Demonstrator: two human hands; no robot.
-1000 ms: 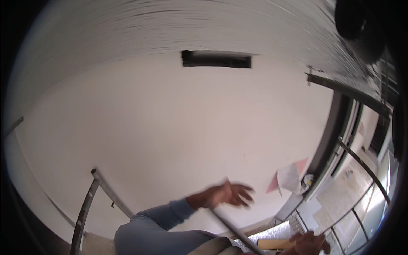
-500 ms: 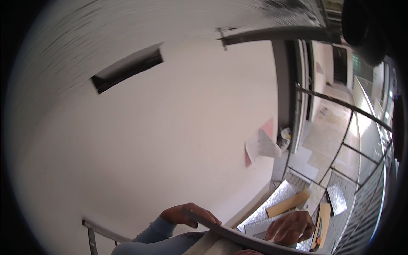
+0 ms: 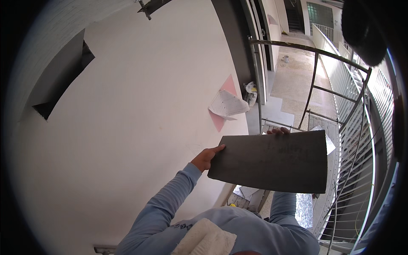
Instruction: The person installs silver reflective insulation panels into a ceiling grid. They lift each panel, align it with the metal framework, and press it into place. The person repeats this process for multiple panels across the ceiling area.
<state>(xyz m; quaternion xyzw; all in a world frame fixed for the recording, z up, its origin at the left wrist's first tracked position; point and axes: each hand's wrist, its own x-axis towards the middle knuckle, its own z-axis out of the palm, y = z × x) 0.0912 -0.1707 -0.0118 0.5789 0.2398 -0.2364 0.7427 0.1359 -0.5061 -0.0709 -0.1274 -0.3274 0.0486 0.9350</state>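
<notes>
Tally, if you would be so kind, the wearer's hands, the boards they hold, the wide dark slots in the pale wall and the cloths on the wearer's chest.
Hands: 2 (left hand, right hand)
Held dark board: 1
Wide dark slot: 1
Pale cloth: 1
Total: 5

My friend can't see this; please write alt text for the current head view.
A person holds a dark grey board, left hand at its left end, right hand mostly hidden at its top edge. Pale wall at left, white railing at right.
</notes>
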